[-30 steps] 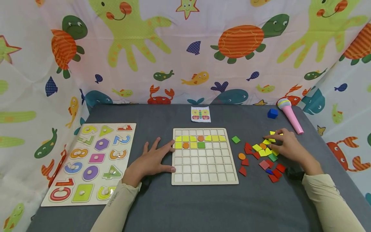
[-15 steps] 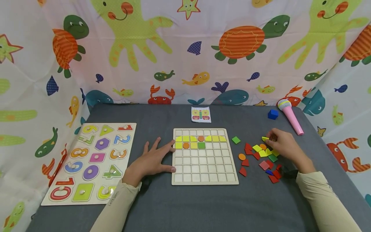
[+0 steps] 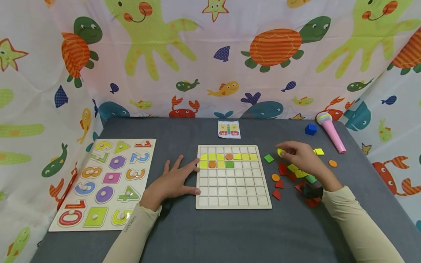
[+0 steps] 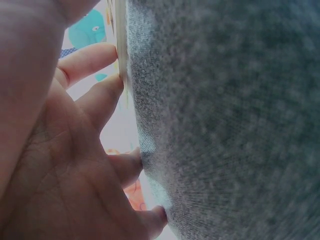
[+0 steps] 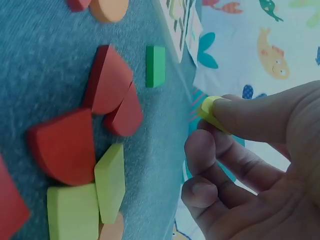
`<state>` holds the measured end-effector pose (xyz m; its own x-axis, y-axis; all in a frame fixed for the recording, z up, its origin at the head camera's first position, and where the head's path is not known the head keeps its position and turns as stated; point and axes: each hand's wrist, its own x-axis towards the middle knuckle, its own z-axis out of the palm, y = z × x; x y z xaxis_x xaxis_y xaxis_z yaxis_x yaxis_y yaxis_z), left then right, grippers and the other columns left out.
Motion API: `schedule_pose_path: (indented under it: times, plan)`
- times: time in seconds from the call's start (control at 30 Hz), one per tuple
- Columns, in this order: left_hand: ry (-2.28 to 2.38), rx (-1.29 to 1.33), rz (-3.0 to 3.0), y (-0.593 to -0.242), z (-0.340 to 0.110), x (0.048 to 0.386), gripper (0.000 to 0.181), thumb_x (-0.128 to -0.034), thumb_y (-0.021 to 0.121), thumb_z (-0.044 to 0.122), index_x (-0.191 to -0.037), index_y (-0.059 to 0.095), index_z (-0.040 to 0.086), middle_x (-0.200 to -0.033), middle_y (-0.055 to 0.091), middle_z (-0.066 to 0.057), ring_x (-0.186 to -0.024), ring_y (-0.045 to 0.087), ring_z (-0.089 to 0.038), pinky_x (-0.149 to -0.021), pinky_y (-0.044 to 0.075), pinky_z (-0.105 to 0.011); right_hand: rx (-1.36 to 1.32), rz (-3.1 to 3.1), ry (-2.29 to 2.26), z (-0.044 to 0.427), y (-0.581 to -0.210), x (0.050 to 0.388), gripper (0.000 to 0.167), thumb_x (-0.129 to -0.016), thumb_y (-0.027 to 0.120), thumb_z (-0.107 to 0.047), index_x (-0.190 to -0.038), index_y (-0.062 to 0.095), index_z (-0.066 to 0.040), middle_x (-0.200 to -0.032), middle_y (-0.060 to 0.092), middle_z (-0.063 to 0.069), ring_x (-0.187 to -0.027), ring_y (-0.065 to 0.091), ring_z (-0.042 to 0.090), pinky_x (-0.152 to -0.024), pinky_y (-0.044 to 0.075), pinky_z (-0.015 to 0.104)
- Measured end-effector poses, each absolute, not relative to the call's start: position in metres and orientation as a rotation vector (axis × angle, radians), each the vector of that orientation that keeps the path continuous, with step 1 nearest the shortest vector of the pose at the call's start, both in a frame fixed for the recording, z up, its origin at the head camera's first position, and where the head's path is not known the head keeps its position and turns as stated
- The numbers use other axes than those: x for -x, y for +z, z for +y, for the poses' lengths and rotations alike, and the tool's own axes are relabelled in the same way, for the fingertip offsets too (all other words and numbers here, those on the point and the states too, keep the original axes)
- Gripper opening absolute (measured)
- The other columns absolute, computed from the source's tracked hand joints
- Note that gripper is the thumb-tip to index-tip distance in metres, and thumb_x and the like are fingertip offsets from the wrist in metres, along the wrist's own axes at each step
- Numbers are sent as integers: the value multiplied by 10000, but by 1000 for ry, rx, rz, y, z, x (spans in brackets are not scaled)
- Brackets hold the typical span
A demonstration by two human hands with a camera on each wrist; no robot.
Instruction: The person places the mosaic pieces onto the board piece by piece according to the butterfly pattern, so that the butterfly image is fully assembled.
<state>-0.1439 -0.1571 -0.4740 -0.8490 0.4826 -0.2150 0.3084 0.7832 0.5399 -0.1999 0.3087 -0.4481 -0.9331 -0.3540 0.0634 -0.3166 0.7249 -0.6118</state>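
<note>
My right hand [image 3: 306, 157] pinches a yellow tile [image 3: 280, 152] between thumb and fingers, above the table just right of the green tile [image 3: 269, 158]. The right wrist view shows this yellow tile [image 5: 210, 112] held at the fingertips, clear of the cloth. My left hand [image 3: 171, 182] lies spread, thumb and fingertips touching the left edge of the wooden grid board [image 3: 227, 191]. A row of yellow tiles with an orange circle fills the board's second row. Below it sit yellow tiles, another orange circle and a green square. My right hand and wrist hide part of the loose pile.
Loose red tiles [image 3: 283, 168], yellow tiles [image 3: 300, 173] and an orange circle [image 3: 275, 177] lie right of the board. A butterfly pattern card [image 3: 229, 129] lies behind it. Further right are a blue cube [image 3: 310, 129] and pink microphone [image 3: 333, 134]; left, a number puzzle [image 3: 111, 178].
My right hand has picked up a yellow tile from the pile's far side and moved left toward the board. An orange circle now lies apart on the right. My left hand stays put.
</note>
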Motion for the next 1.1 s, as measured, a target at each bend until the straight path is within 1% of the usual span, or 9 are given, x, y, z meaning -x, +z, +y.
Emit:
schedule_pose_path:
  times: [0.13, 0.23, 0.3, 0.5, 0.6, 0.73, 0.93, 1.0, 1.1]
  plan:
    - [706, -608, 2631, -475, -156, 145, 1085, -897, 858, 512, -1733, 232, 216, -1592, 539, 66, -1630, -28, -421, -1210, -121, -724, 536, 2885, -944, 309, -450, 203, 254, -1035, 689, -41, -1279, 748, 1, -1120, 745, 146, -886, 639, 272, -699, 560, 327]
    - [710, -612, 2630, -475, -156, 146, 1083, -897, 860, 506, -1732, 234, 216, -1594, 536, 67, -1630, -27, -420, -1210, -120, -724, 526, 2909, -885, 314, -454, 205, 227, -1019, 705, -27, -1236, 750, 21, -1062, 754, 141, -913, 676, 299, -754, 572, 376]
    - [711, -617, 2629, -475, -156, 146, 1083, -897, 860, 504, -1732, 234, 216, -1597, 534, 67, -1630, -25, -421, -1209, -119, -726, 516, 2914, -859, 318, -456, 205, 220, -1012, 709, -19, -1223, 748, 31, -1046, 758, 142, -924, 693, 296, -774, 580, 379]
    - [705, -609, 2628, -474, -156, 145, 1086, -891, 863, 514, -1731, 240, 220, -1593, 538, 66, -1630, -22, -422, -1208, -119, -727, 448, 2868, -874, 331, -458, 201, 239, -1020, 704, -44, -1240, 732, 45, -1000, 736, 129, -772, 643, 228, -637, 554, 296]
    - [701, -604, 2628, -474, -157, 145, 1087, -893, 861, 516, -1732, 236, 222, -1589, 540, 73, -1630, -25, -420, -1210, -118, -724, 479, 2835, -861, 336, -456, 199, 274, -1001, 753, -85, -1239, 724, 48, -962, 695, 91, -782, 613, 222, -637, 524, 282]
    - [704, -594, 2631, -472, -157, 145, 1085, -892, 862, 511, -1732, 238, 223, -1585, 545, 70, -1630, -26, -421, -1214, -118, -719, 544, 2756, -811, 344, -453, 199, 334, -949, 835, -139, -1206, 713, 36, -952, 627, 54, -837, 559, 220, -677, 489, 287]
    - [703, -586, 2633, -472, -158, 146, 1087, -887, 867, 512, -1730, 244, 224, -1588, 542, 68, -1631, -26, -418, -1213, -117, -718, 647, 2718, -756, 350, -451, 200, 216, -915, 866, -119, -1052, 732, -21, -909, 631, -4, -820, 551, 192, -681, 501, 298]
    - [702, -587, 2628, -473, -158, 146, 1088, -888, 866, 513, -1731, 242, 226, -1587, 541, 74, -1632, -30, -415, -1213, -119, -719, 663, 2739, -768, 350, -451, 199, 158, -918, 856, -85, -1007, 735, -34, -882, 641, -15, -802, 563, 190, -675, 509, 294]
    - [705, -594, 2627, -475, -157, 145, 1085, -888, 865, 516, -1730, 245, 223, -1585, 544, 73, -1631, -28, -419, -1211, -115, -725, 630, 2783, -789, 347, -450, 198, 98, -950, 814, -54, -991, 726, -37, -863, 651, -16, -777, 573, 186, -655, 514, 283]
